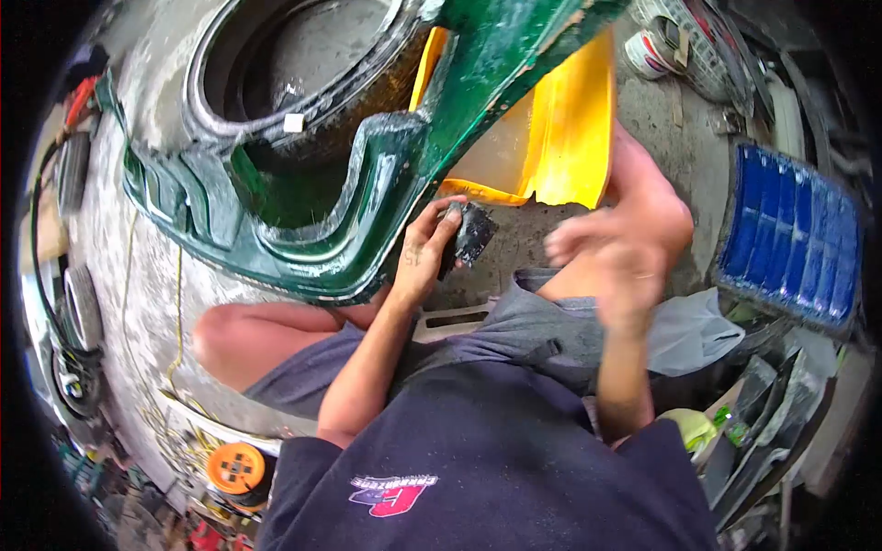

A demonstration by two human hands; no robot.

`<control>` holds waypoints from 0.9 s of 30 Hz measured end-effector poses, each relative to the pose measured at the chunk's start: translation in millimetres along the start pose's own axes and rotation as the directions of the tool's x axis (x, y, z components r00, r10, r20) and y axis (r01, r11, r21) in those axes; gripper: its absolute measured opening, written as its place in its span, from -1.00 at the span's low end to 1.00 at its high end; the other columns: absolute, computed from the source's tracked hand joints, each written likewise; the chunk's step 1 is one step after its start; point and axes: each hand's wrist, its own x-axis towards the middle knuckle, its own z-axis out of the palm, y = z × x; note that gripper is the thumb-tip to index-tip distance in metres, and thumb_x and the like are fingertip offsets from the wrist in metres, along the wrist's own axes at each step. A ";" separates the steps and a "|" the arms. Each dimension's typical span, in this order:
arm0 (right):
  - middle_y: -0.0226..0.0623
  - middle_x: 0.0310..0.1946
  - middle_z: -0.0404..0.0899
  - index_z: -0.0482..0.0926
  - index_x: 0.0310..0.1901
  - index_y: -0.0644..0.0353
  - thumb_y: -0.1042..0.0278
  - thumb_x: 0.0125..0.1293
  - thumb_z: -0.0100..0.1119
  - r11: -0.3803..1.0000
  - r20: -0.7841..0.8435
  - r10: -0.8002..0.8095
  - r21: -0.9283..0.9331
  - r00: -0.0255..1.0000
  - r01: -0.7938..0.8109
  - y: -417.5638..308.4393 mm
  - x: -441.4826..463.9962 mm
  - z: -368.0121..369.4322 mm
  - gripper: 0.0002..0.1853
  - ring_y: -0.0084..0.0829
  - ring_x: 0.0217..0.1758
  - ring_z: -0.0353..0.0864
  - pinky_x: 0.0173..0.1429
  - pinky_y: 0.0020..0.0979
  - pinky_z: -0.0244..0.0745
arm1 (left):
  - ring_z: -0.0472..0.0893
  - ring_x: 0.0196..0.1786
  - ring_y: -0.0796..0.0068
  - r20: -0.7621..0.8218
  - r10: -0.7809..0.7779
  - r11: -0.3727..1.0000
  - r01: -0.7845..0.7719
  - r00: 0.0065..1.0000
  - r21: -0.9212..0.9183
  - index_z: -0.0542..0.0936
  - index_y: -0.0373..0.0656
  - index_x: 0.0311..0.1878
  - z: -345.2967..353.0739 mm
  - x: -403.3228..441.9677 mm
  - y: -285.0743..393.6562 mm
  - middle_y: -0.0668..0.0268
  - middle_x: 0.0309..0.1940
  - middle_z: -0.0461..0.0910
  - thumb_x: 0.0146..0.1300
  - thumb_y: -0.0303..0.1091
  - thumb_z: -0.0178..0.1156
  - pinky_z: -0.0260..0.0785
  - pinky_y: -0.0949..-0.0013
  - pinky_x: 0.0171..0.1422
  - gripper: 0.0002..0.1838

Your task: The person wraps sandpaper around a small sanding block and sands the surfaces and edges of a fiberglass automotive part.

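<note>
The left hand's [427, 241] grip is closed around a dark piece [474, 234], just right of the green panel's [395, 197] lower edge. The right hand [620, 262], farther right of that panel, is blurred; I cannot tell its grip. Open room separates the hands, below the yellow panel's [574, 119] jagged edge.

Small black piece [473, 236] — shiny-flecked, uneven-edged — aslant in the left of the hands [424, 241]

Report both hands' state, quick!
Left hand: closed on a black, jagged-edged piece.
Right hand: too blurred to tell open or closed.
</note>
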 end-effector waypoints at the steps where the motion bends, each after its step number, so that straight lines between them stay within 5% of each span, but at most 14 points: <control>1: -0.08 -0.08 0.64 0.53 0.12 0.41 0.06 0.47 0.19 0.983 0.003 0.181 -0.012 0.983 -0.181 15.0 -16.4 12.4 -0.51 -0.40 -0.05 0.65 -0.08 -0.37 0.65 | 0.52 -0.38 0.70 0.006 -0.012 1.000 0.012 1.000 0.022 0.54 -0.15 0.22 0.0 1.7 1.5 0.42 -0.30 0.57 0.50 -0.24 0.09 0.38 0.53 -0.47 -0.67; 2: -0.08 -0.04 0.63 0.50 0.17 0.42 0.17 0.47 0.22 0.905 -0.104 0.422 -0.010 0.901 -0.425 33.9 -26.5 23.1 -0.54 -0.40 -0.03 0.64 -0.03 -0.36 0.68 | 0.55 -0.35 0.68 0.003 0.021 1.000 -0.021 1.000 0.018 0.55 -0.15 0.21 2.3 2.3 3.8 0.40 -0.30 0.59 0.50 -0.23 0.09 0.39 0.53 -0.47 -0.67; 5: -0.14 -0.02 0.60 0.38 0.29 0.37 0.34 0.42 0.28 0.847 -0.267 0.530 0.123 0.805 -0.517 95.4 -34.1 28.8 -0.49 -0.42 -0.03 0.65 0.02 -0.31 0.73 | 0.57 -0.32 0.67 0.016 0.014 0.999 -0.015 1.000 0.052 0.55 -0.17 0.21 2.2 1.4 11.0 0.36 -0.23 0.63 0.50 -0.22 0.10 0.41 0.53 -0.39 -0.66; 8: -0.22 -0.08 0.61 0.42 0.23 0.36 0.40 0.40 0.28 0.805 -0.143 0.589 0.196 0.796 -0.560 102.2 -25.6 27.9 -0.56 -0.43 -0.05 0.66 0.01 -0.31 0.74 | 0.59 -0.25 0.65 0.045 0.061 0.993 -0.065 0.997 0.096 0.55 -0.19 0.22 -1.5 0.7 3.1 0.33 -0.18 0.65 0.51 -0.20 0.09 0.44 0.52 -0.23 -0.64; 13: -0.25 -0.17 0.61 0.47 -0.01 0.31 0.50 0.38 0.27 0.849 -0.126 0.508 0.242 0.852 -0.470 106.6 -17.7 29.1 -0.77 -0.45 -0.12 0.69 -0.08 -0.33 0.76 | 0.57 -0.05 0.58 -0.012 0.047 0.988 -0.048 0.999 -0.149 0.55 -0.20 0.23 -1.7 3.3 4.1 0.31 -0.07 0.63 0.50 -0.22 0.11 0.40 0.47 0.10 -0.64; 16: -0.25 -0.20 0.61 0.47 -0.07 0.28 0.52 0.38 0.27 0.858 -0.135 0.496 0.226 0.858 -0.461 109.0 -19.9 31.9 -0.81 -0.44 -0.19 0.71 -0.12 -0.33 0.76 | 0.54 0.01 0.57 -0.111 0.196 0.963 -0.212 0.974 -0.168 0.51 -0.22 0.26 -0.7 7.7 -4.2 0.30 0.03 0.58 0.48 -0.26 0.13 0.38 0.46 0.14 -0.62; 18: -0.26 -0.23 0.62 0.46 -0.06 0.28 0.52 0.38 0.27 0.868 -0.158 0.486 0.201 0.859 -0.454 114.1 -20.8 32.0 -0.81 -0.43 -0.24 0.72 -0.13 -0.33 0.75 | 0.55 0.06 0.53 0.006 0.173 0.979 -0.171 0.985 -0.113 0.42 -0.24 0.35 -1.4 2.7 3.0 0.28 0.08 0.56 0.43 -0.38 0.20 0.38 0.47 0.20 -0.54; 26: -0.33 -0.29 0.61 0.50 -0.12 0.27 0.45 0.37 0.31 0.843 -0.191 0.522 0.266 0.831 -0.468 108.8 -16.1 37.0 -0.82 -0.53 -0.31 0.66 -0.18 -0.41 0.72 | 0.56 0.13 0.46 -0.007 0.274 0.962 -0.274 0.962 -0.001 0.36 -0.22 0.43 2.8 2.9 4.4 0.21 0.08 0.58 0.41 -0.42 0.23 0.40 0.40 0.24 -0.45; 27: -0.35 -0.30 0.61 0.52 -0.14 0.26 0.44 0.37 0.32 0.854 -0.198 0.512 0.227 0.836 -0.469 111.7 -17.5 35.2 -0.83 -0.56 -0.32 0.65 -0.20 -0.44 0.70 | 0.57 0.12 0.46 -0.002 0.192 0.981 -0.192 0.981 -0.039 0.37 -0.20 0.42 4.4 -1.4 9.2 0.20 0.07 0.59 0.40 -0.40 0.24 0.40 0.38 0.24 -0.45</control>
